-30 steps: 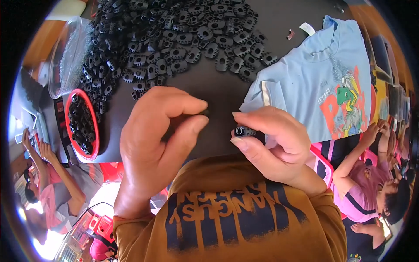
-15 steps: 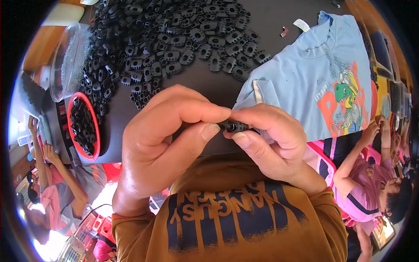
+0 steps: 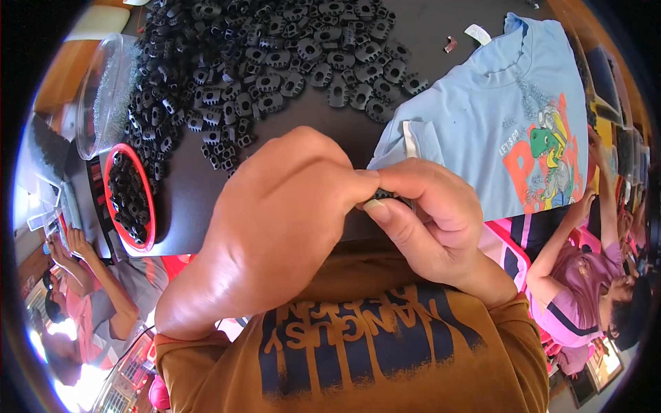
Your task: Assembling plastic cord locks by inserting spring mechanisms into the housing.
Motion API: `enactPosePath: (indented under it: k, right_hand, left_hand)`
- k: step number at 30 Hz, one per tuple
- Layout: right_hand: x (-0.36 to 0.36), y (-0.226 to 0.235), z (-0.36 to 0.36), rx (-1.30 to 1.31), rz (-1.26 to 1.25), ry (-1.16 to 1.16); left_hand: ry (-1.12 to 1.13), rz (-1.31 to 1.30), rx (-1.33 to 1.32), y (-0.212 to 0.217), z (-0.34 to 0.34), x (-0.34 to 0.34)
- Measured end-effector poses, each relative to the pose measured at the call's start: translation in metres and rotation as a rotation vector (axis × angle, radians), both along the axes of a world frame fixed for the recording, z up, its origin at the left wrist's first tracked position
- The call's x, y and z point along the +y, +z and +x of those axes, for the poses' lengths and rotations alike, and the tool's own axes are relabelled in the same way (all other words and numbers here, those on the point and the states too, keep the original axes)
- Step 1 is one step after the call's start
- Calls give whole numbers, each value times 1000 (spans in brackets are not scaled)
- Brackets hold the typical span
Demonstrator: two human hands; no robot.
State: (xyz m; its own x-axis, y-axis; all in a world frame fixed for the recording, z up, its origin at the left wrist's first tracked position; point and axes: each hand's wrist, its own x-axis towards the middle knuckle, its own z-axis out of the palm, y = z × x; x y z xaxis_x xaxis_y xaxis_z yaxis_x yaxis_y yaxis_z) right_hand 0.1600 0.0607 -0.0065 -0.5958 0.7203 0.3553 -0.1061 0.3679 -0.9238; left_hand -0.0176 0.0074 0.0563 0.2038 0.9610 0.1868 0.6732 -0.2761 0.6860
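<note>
In front of my chest, just past the table's near edge, my two hands meet at a small black plastic hair claw clip (image 3: pixel 385 194). My right hand (image 3: pixel 437 213) pinches it between thumb and bent forefinger, so only a strip of its toothed edge shows. My left hand (image 3: pixel 282 206) is closed at the clip's left end, turned back-up; its fingertips are mostly hidden. Beyond the hands spreads a big heap of matching black clip pieces (image 3: pixel 272 82), toothed and with oval holes.
A red-rimmed oval basket (image 3: pixel 153 213) of black pieces stands at the table's left edge. Behind it, a clear plastic tub (image 3: pixel 93 103) holds small shiny parts. A light blue T-shirt (image 3: pixel 475 131) lies at right. Other people sit on both sides.
My left hand has rolled over, so its back now faces up and its thumb has moved to the top of the clip. The right hand keeps its pinch almost in place.
</note>
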Motion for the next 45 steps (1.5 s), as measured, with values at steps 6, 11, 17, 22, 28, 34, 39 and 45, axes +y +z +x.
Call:
enactPosePath:
  k: [6,11,17,22,28,34,39,45]
  right_hand:
    - [-10,-4,-5,86,-191,-107]
    - [-14,-3,-3,140,-400,-111]
    - [-6,1,-3,602,-807,178]
    - [-4,1,1,599,-835,118]
    - [0,2,4,501,-833,67]
    - [6,11,6,594,-935,127]
    - [28,40,31,345,-814,72]
    - [174,76,22,-62,-28,-431]
  left_hand:
    - [45,77,-18,-7,4,3]
    - [170,-30,-172,-8,8,-2]
    - [207,211,14,-14,26,-1]
    - [165,343,105,-32,27,11]
    - [60,623,145,-44,28,31]
    - [154,428,27,-30,32,27]
    - [151,360,173,-22,18,7]
    - [276,248,234,-32,0,-34]
